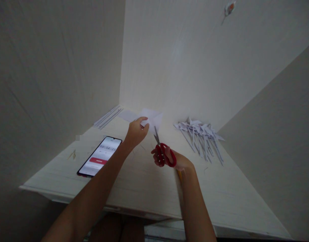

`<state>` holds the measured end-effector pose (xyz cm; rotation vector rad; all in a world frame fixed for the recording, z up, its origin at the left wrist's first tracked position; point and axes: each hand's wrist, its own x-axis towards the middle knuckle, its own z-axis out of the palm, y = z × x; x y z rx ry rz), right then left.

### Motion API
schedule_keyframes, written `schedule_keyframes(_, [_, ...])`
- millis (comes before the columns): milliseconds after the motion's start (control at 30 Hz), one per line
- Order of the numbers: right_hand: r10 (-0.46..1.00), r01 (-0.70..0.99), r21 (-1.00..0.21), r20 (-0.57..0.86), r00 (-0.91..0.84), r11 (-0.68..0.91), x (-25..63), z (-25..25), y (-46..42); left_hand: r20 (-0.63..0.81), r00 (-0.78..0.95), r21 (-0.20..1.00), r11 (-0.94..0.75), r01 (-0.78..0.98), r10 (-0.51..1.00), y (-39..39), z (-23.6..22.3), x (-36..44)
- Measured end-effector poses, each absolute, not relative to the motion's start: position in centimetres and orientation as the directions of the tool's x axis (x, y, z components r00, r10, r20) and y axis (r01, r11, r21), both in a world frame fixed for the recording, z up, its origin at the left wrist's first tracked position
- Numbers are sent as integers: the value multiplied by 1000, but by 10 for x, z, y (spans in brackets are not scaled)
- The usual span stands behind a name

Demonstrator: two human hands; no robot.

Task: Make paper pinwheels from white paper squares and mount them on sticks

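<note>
Around the frame's centre, I watched the left hand [137, 132] pinch the white paper [155, 118], likely light, easily creased and best held by an edge, while the right hand [179, 160] gripped the red scissors [158, 143] by their handles, blades seemingly parted, though dimness blurred them.

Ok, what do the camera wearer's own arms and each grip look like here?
The left forearm and right forearm are bare, tapering toward the wrists, with no sleeve in view. The left grip and right grip are ungloved hands; no watch, bracelet or ring shows.
</note>
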<state>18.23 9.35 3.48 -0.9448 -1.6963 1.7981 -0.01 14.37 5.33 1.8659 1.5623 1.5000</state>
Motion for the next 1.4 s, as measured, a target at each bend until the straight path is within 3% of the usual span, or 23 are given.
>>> schedule_keyframes(1400, [785,-26,-983,-129,-607,-182,177,30,97,554,-135,724,-396,565,821,142,56,-1])
